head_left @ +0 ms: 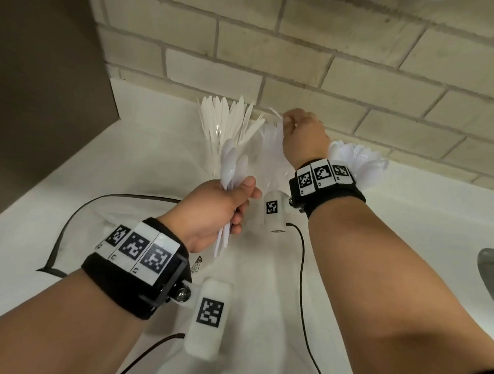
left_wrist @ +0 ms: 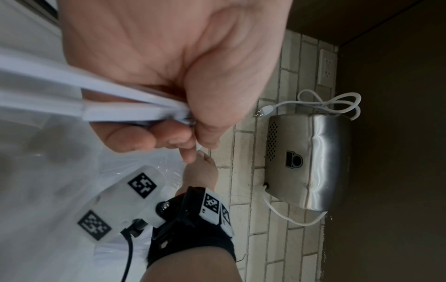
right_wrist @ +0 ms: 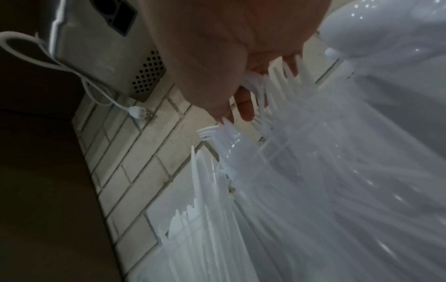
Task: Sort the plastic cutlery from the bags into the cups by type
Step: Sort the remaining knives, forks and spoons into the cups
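Centre frame: left hand [head_left: 216, 211] grip clamped on spoons [head_left: 232, 164]; right hand [head_left: 303, 135] pinches a fork [head_left: 276, 113]. Light, slick, stiff plastic; take by handles.

Knife cup [head_left: 213, 145], fork cup [head_left: 270, 159], spoon cup [head_left: 361, 164] crowd the tiled wall [head_left: 304, 61]; bare counter [head_left: 22, 246] front-left

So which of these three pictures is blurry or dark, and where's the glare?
Head view: sharpest and evenly lit, brick lines bowed by the wide lens. Left wrist view: the spoon handles in the left hand are smeared; bright streaks glare on the steel appliance. Right wrist view: dim, soft throughout, with specular dots on the spoons.
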